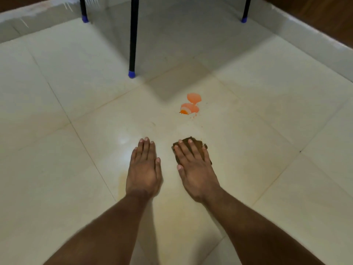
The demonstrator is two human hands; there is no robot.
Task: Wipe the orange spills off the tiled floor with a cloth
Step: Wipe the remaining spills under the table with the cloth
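Both forearms are stretched forward from the near edge of the view, and both hands are laid palm down on the tiled floor. The left hand is placed flat on a bare tile, with the fingers straight and kept close together, and the thumb is held beside the palm; nothing is held by it. The right hand is placed just to the right of it, apart from it by a narrow strip of floor. Its fingers are straight and a little spread, and they are pressed on a dark brown cloth, which is lying flat on the floor under the fingers and is seen at the fingertips and at the right side of the hand. The orange spill is found farther away, beyond the cloth and slightly to the right, not touched by the cloth; it is made of two joined blots with small drops near them. Far behind, three black legs with blue caps are standing on the tiles.
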